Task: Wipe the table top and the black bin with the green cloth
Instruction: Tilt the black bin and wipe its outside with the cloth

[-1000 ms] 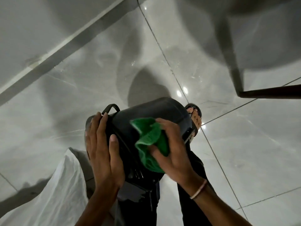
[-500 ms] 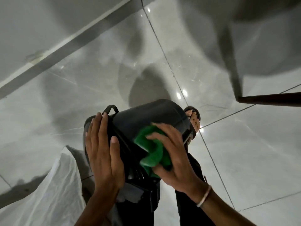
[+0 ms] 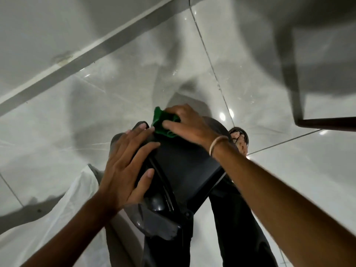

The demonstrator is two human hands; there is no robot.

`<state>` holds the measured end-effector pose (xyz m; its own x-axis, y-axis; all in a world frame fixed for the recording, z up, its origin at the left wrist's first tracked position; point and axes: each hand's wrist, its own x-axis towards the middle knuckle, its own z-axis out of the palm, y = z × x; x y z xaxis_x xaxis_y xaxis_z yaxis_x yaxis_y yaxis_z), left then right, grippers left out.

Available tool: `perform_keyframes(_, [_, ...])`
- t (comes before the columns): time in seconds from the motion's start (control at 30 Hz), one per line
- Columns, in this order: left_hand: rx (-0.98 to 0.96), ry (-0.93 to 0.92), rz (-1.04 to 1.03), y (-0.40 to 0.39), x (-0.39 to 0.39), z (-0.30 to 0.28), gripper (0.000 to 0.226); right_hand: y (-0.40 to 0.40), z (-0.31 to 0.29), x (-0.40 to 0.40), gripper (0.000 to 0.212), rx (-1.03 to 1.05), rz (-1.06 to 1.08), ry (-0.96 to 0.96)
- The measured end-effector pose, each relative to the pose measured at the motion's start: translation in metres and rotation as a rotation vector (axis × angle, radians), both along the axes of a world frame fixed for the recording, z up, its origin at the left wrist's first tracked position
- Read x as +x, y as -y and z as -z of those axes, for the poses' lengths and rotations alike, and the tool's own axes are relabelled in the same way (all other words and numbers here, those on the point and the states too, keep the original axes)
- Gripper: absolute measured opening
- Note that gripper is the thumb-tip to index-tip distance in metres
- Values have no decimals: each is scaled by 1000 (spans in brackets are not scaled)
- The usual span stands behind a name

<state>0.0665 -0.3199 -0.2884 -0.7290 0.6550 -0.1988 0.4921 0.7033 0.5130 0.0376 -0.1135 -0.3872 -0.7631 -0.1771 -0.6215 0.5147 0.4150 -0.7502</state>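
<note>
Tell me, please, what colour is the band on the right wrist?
Pale pinkish-white band, seen in the head view.

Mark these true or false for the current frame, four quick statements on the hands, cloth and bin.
1. The right hand presses the crumpled green cloth against the far end of the black plastic bin. True.
2. The left hand lies flat on the bin's side, fingers spread. True.
3. The green cloth lies on the glossy grey tiled floor. False: it is under the right hand, on the bin.
4. The band is on the left wrist. False: it is on the right wrist.
</note>
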Motion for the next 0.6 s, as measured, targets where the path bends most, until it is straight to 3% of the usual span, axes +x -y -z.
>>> perform_keyframes(0.07, [21, 5, -23, 0, -2, 2, 72, 7, -44, 39, 59, -34, 126, -157])
perform_keyframes(0.17, [32, -18, -63, -5, -1, 2, 49, 5, -73, 117, 56, 56, 216, -293])
perform_keyframes(0.27, [-7, -70, 15, -17, -16, 1, 42, -18, -50, 143, 47, 188, 411, -189])
perform_keyframes(0.33, [-62, -89, 71, -29, -29, 2, 46, -42, -31, 125, 31, 156, 637, -40])
perform_keyframes(0.4, [-102, -98, 80, -49, -41, -4, 48, -70, -33, 90, 17, -61, 962, 103])
perform_keyframes(0.47, [-144, -43, 9, -63, -52, -4, 51, -94, -50, 55, 19, -407, 1247, 207])
perform_keyframes(0.6, [-178, 26, -220, -100, -90, -9, 61, -142, -114, -4, 44, -1077, 1365, 235])
